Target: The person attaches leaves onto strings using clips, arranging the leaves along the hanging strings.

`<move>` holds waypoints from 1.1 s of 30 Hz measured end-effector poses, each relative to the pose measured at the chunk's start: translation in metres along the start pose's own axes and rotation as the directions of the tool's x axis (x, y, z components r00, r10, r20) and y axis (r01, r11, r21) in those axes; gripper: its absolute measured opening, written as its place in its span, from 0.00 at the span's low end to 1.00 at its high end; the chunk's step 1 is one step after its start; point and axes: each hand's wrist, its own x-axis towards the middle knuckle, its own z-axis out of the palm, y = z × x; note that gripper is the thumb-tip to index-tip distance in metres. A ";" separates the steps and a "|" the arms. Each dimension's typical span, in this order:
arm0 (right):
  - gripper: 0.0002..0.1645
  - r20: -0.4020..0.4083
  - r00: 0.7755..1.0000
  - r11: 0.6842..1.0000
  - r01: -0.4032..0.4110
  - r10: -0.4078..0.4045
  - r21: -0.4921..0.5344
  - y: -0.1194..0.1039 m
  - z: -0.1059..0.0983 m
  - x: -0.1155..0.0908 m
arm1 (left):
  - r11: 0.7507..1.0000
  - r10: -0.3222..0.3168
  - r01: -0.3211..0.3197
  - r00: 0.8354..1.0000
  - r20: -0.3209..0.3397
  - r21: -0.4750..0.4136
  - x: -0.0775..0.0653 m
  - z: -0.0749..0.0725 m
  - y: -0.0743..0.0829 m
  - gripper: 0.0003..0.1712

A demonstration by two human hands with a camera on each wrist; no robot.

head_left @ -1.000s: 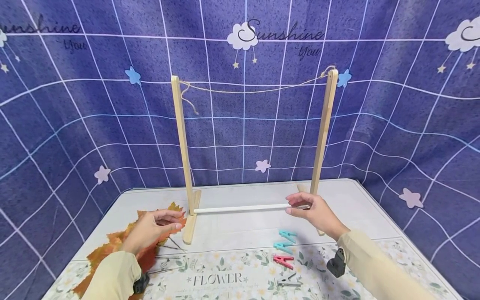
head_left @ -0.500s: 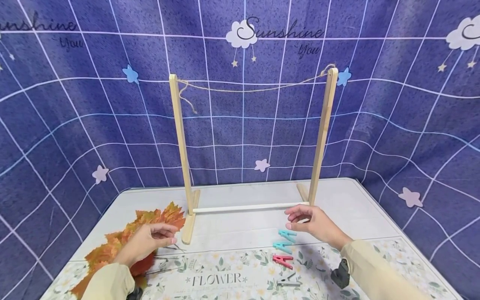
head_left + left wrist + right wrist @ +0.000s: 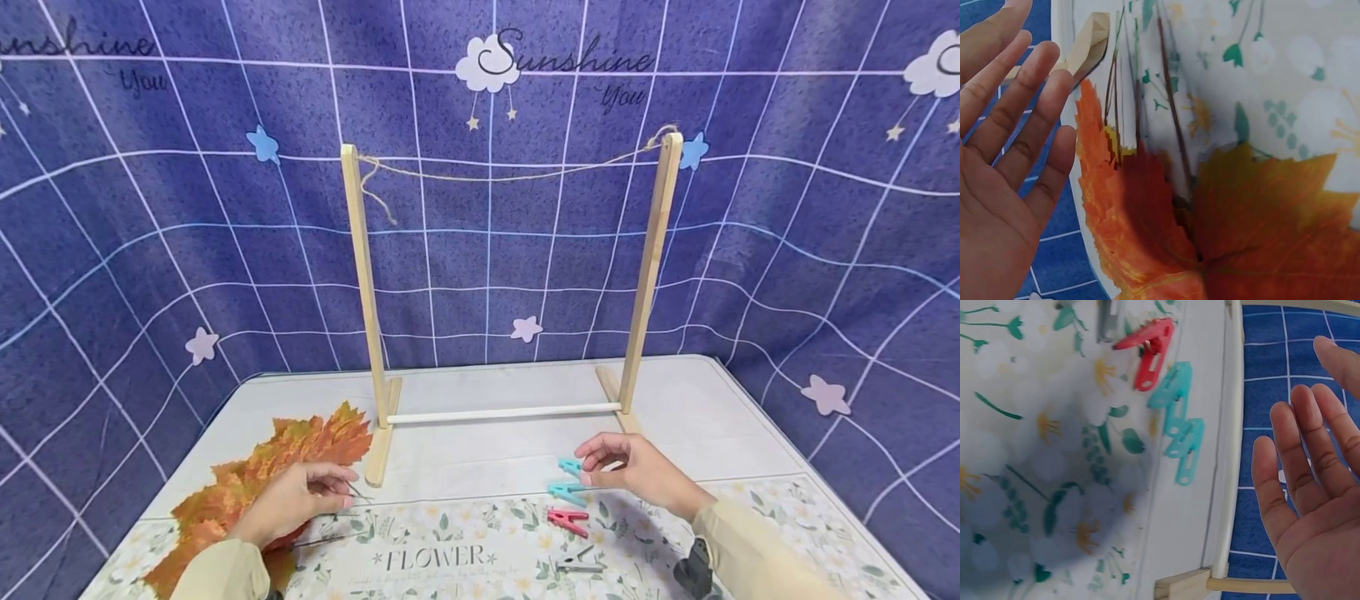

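Observation:
My left hand (image 3: 288, 500) hovers above a pile of orange maple leaves (image 3: 258, 471), its fingers relaxed and holding nothing. In the left wrist view the leaves' thin dark stems (image 3: 1175, 106) lie beside the spread fingers (image 3: 1041, 119). My right hand (image 3: 641, 471) is over the table by the clothespins, also holding nothing. Two turquoise clothespins (image 3: 566, 493) lie just left of it, the farther one partly covered by its fingertips in the head view. Toward the front come a red clothespin (image 3: 567, 522) and a grey clothespin (image 3: 579, 562).
A wooden frame with two posts (image 3: 651, 275) stands at the back, joined low down by a white rod (image 3: 502, 413). Twine (image 3: 487, 178) sags between the post tops, one loose end dangling at left. A floral mat (image 3: 450, 575) covers the table's front.
My right hand has come down and toward me, from beside the white rod's right end to the turquoise clothespins. The left hand has dropped slightly nearer me over the leaves.

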 end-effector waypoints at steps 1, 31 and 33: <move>0.19 0.004 1.000 1.000 -0.002 0.002 0.000 0.001 0.001 -0.001 | 1.000 0.003 -0.003 1.000 0.003 0.004 0.000 0.001 -0.001 0.20; 0.16 0.140 0.989 0.985 -0.070 0.047 0.159 0.045 0.027 -0.035 | 0.996 -0.057 0.051 0.995 0.080 0.080 -0.011 0.022 -0.020 0.10; 0.16 0.148 0.988 0.984 -0.063 0.038 0.165 0.046 0.028 -0.037 | 0.995 -0.048 0.041 0.996 0.074 0.089 -0.012 0.023 -0.022 0.09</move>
